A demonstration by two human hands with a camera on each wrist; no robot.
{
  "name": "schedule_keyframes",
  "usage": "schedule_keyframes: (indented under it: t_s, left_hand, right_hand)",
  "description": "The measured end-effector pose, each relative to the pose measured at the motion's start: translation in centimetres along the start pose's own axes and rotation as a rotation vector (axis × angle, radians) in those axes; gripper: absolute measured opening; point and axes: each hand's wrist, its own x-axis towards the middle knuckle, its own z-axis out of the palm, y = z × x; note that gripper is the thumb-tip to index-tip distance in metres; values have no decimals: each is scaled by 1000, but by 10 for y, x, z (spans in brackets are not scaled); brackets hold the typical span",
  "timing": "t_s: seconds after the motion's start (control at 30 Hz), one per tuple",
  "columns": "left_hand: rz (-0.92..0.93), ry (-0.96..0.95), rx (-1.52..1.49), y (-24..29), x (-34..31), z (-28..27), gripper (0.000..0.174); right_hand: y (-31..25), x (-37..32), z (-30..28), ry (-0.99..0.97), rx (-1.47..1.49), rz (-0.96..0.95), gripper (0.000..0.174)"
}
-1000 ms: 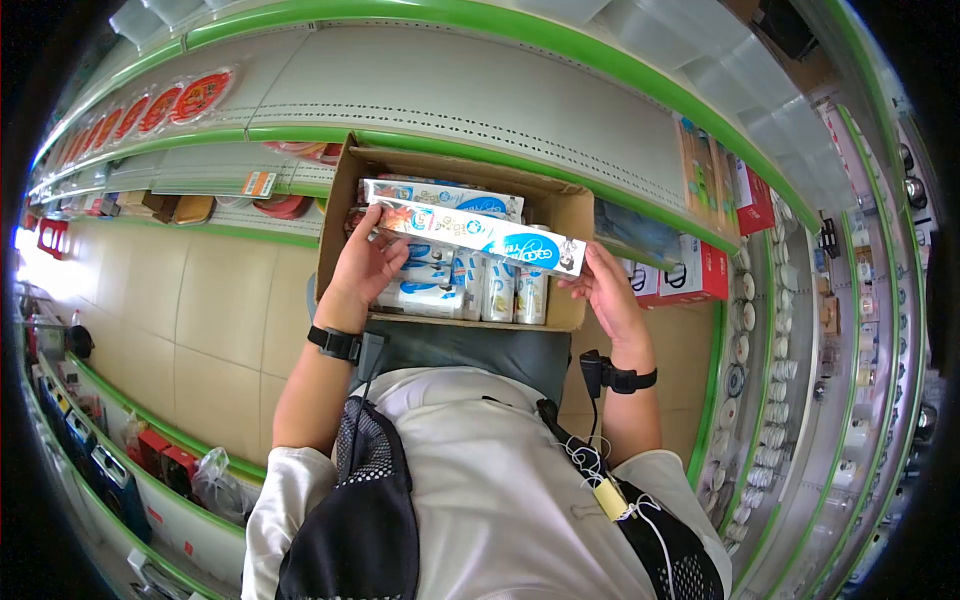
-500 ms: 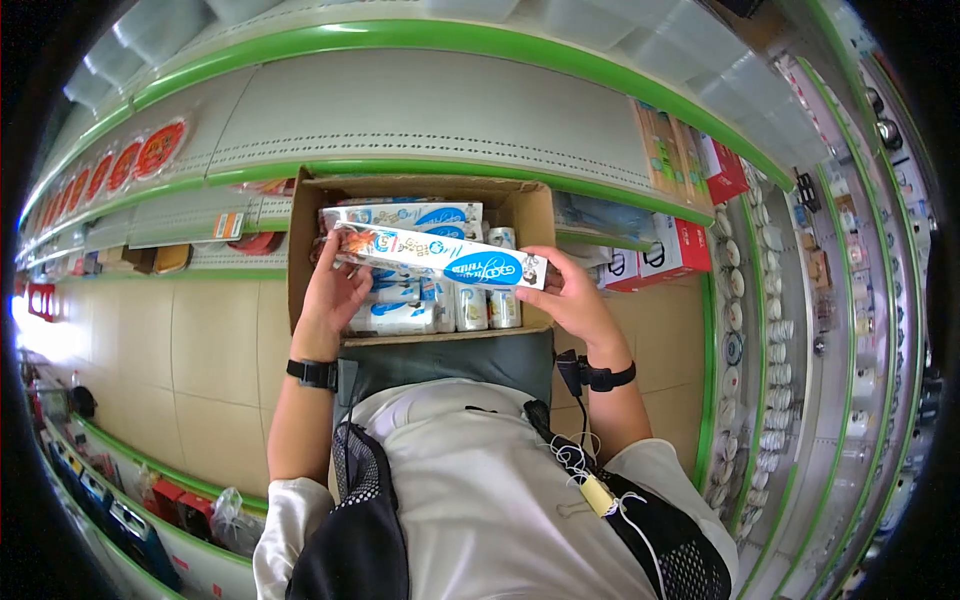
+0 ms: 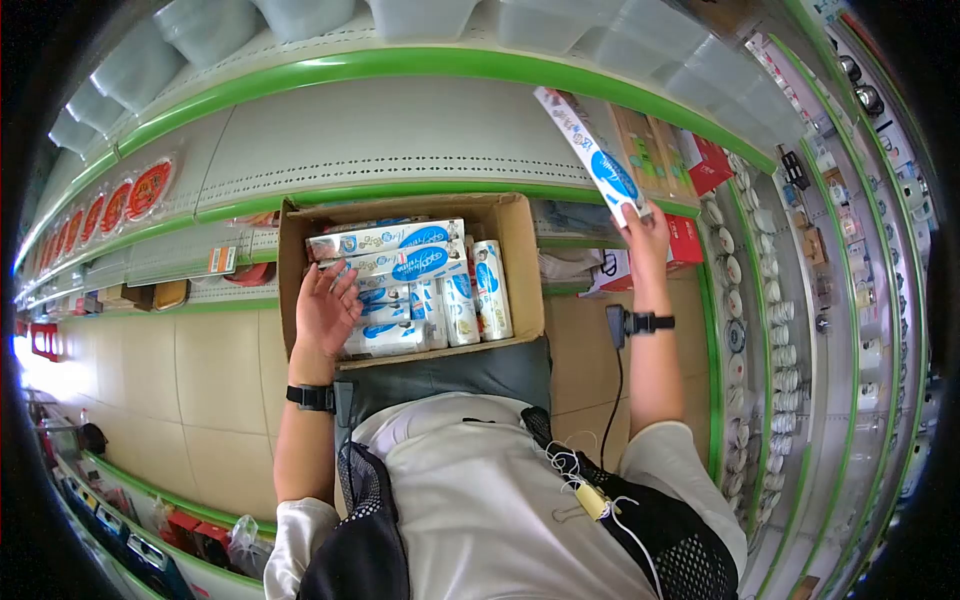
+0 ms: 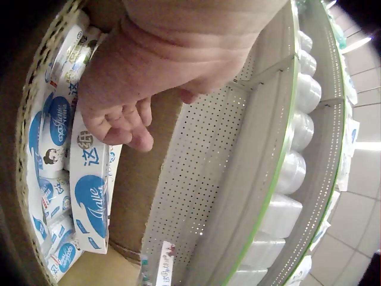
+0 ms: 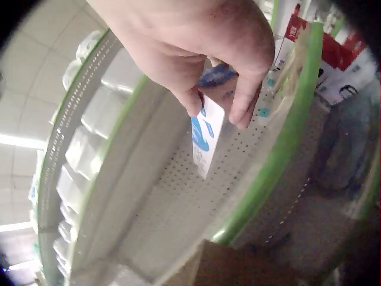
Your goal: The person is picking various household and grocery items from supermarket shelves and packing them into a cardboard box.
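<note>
My right hand pinches one end of a long, narrow white-and-blue box and holds it out over the grey shelf. In the right wrist view the near end of this box sits between thumb and fingers. Over the left side of the cardboard carton is my left hand, its fingers loosely bent and holding nothing. Two more long boxes lie along the carton's far side, close by those fingertips. Several wrapped white-and-blue rolls fill the nearer part.
Wooden-looking packs and red boxes stand at the shelf's right end. Round red packs line its left. Clear plastic containers occupy the shelf above. The green shelf edge runs just behind the carton.
Both hands held the long box over the carton earlier. The left hand has let go, and the right hand has carried the box forward and right, turning it to point away.
</note>
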Motion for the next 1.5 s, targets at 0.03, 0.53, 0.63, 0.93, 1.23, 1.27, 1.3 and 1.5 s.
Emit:
schedule_keyframes:
  t_s: [0.03,0.53,0.63,0.93,1.23,1.27,1.3,1.5]
  left_hand:
    - [-1,3,-13,0,1,-1,47]
    - [-11,52,-43,-2,2,-3,38]
    - [-5,37,-25,-2,2,-5,37]
    - [-27,46,-46,-3,5,-9,31]
    - [-18,225,-4,-4,10,-17,20]
    - [-16,232,-4,-4,10,-17,19]
    - [-13,236,-2,-4,10,-17,18]
    - [-60,280,7,-2,9,-14,20]
  right_hand:
    - [14,23,-10,59,-129,-63,44]
    - [-5,109,34,180,-1475,-27,65]
    - [-5,117,36,260,-1568,19,69]
    - [-8,112,19,222,-1649,35,74]
    - [-33,38,112,-420,-921,-416,37]
    - [-41,4,138,-626,-841,-356,32]
    - [-41,-21,158,-834,-829,-302,32]
    - [51,-66,198,-1273,-1014,-146,72]
